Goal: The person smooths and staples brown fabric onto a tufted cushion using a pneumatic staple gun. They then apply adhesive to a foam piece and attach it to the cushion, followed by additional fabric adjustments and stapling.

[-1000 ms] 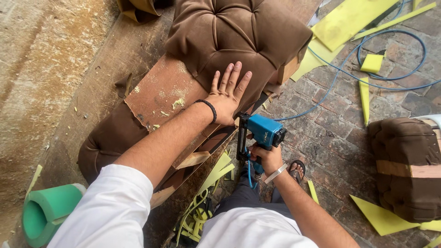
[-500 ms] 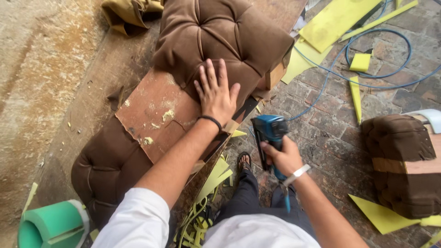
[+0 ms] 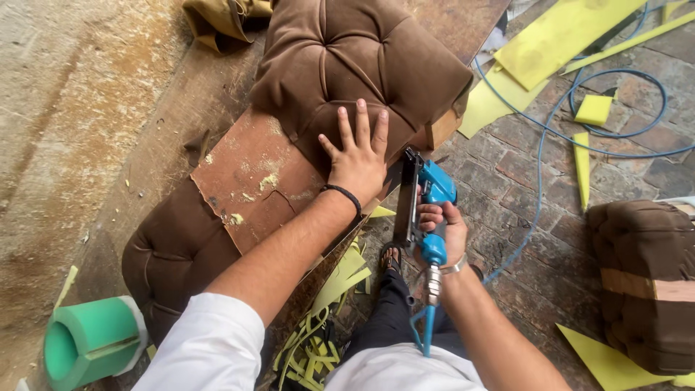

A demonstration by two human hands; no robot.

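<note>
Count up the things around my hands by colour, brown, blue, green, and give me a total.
Brown: 2, the tufted cushion under the left hand and a second cushion
Blue: 2, the staple gun in the right hand and its hose
Green: 1, the foam roll
Total: 5

Floor: a brick floor (image 3: 507, 181) on the right, a dusty wooden board (image 3: 174, 108) on the left.
On the board: a long brown cushioned panel (image 3: 340, 65) and a tan cloth (image 3: 224, 18).
On the bricks: yellow foam scraps (image 3: 557, 36), a blue hose (image 3: 550, 123), another brown cushion (image 3: 644, 282).
Bottom left: a green foam roll (image 3: 90, 340).
</note>
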